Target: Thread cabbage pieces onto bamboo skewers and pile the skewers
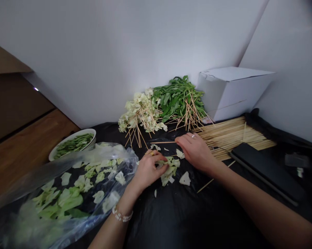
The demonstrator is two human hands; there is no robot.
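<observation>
My right hand [194, 150] is closed on a thin wooden skewer [162, 142], which points left above the black cover. Lower and to the left, my left hand [150, 169] has its fingers curled onto a pale green cabbage leaf [173, 166], with thumb and fingertips meeting at its edge. Loose cabbage scraps [185, 178] lie around both hands. A clear plastic bag [119, 155] holding more cabbage leaves [70, 200] spreads out beside my left wrist. Part of the leaf is hidden under my left fingers.
Behind my hands are piled skewered cabbage [141, 109] and skewered leafy greens [175, 98]. Bare skewers [223, 136] lie at right, near a black oblong case [267, 173]. A white box [236, 90] stands by the wall. At left is a bowl [93, 141] of cut green vegetables.
</observation>
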